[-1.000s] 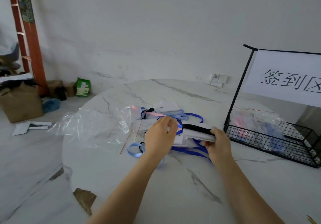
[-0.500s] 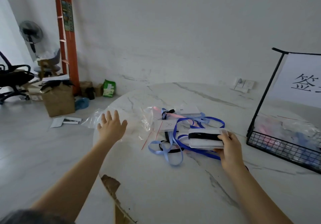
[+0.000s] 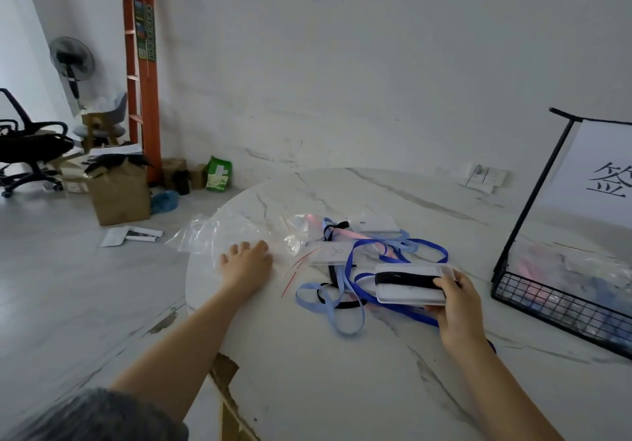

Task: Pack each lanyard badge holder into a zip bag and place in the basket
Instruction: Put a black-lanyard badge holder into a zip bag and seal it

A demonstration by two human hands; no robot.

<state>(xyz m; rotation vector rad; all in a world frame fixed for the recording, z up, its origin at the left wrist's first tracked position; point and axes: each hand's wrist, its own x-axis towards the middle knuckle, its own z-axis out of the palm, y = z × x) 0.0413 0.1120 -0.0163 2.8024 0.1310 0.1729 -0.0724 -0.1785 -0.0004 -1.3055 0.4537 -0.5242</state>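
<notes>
My left hand (image 3: 247, 264) has left the holder and come down on the clear plastic zip bags (image 3: 219, 235), far left of the black wire basket (image 3: 547, 304). Its fingers are fairly straight and grip nothing; half a second ago it hovered spread above them. My right hand (image 3: 455, 304) still grips the white badge holder wrapped in black lanyard (image 3: 410, 283), thumb on top, just left of the basket, not in it. Between my hands, left of the basket, a tangle of blue ribbon lanyards (image 3: 342, 304) lies in the way, with a second white holder (image 3: 330, 254) and a third white holder (image 3: 378, 226) among them. Filled bags (image 3: 564, 269) sit inside the basket, blurred. A white paper sign (image 3: 605, 167) hangs on the basket's upright frame. All of it sits on the white marble table (image 3: 325, 389).
</notes>
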